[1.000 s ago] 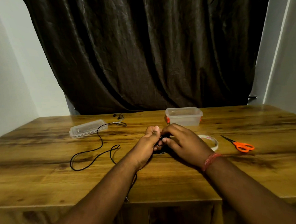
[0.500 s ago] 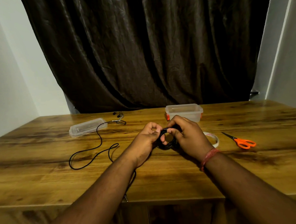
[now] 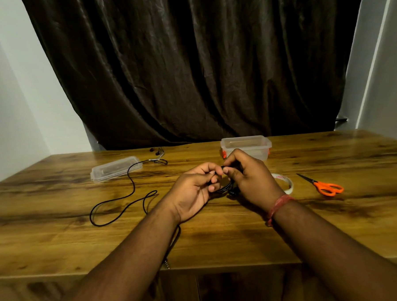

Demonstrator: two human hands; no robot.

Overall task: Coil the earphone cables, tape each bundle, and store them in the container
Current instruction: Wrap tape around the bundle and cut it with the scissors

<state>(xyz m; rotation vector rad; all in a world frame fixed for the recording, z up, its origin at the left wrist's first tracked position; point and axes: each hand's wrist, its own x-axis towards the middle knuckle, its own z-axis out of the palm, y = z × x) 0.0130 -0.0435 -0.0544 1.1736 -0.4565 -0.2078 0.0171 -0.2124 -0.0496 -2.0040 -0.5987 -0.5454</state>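
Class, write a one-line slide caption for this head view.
Both hands coil a black earphone cable between tape roll and open container.

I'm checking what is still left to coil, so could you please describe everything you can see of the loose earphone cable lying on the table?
The loose earphone cable is thin, black and uncoiled, lying flat on the wooden table left of the hands. Its earbuds rest near the far edge. From there it crosses the corner of the clear lid, curves into a wide loop, then runs under the left forearm. Its plug lies at the near edge. Neither hand touches it.
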